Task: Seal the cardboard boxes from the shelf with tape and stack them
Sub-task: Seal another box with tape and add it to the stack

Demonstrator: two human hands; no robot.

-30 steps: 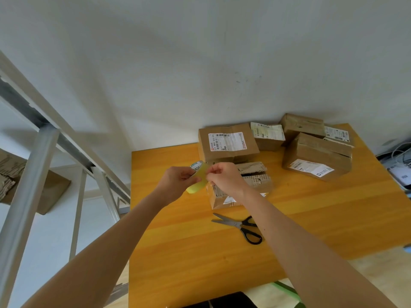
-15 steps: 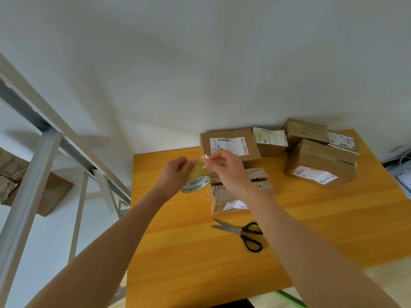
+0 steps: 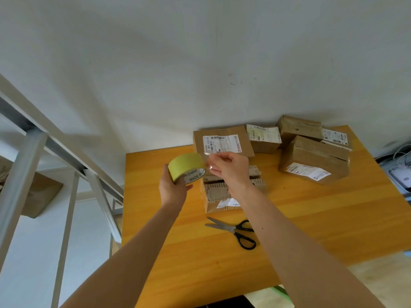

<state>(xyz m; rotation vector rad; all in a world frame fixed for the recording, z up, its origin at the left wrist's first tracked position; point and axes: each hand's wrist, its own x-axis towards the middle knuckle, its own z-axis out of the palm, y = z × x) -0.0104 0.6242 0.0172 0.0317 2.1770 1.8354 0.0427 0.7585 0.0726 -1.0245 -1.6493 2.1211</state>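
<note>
Looking down through the head view: gripping the tape roll (image 3: 185, 166) from below with the left hand (image 3: 173, 190), fingers curled round its yellow band, printed core turned toward the camera, above the left half of the table (image 3: 311, 218). Pinching the loose tape end (image 3: 208, 160) between thumb and fingertip of the right hand (image 3: 231, 170), with the other fingers loosely curled.

Half a second back, picking at the roll with both hands pressed close. Now drawn slightly apart, with a short clear strip glinting between roll and right hand. Most likely means the end found and freed, so ready for pulling out a length. No sealing begun yet.

Working just above the nearest cardboard box (image 3: 216, 194), set beyond the scissors (image 3: 235, 230) near the middle of the table. Torn down to bare corrugation on top, with a dark slit across it and no fresh tape to be seen. Cannot tell what lies inside.

Ranged along the far edge: a flat labelled box (image 3: 222, 143), a smaller labelled box (image 3: 264, 138) just beside it, and a piled group (image 3: 315, 161) at the far right corner. All closed, contents hidden. Cannot tell which are already taped.

Beyond the table's left edge, a metal shelf frame (image 3: 22, 170) carrying another brown box (image 3: 42, 192), partly hidden.
</note>
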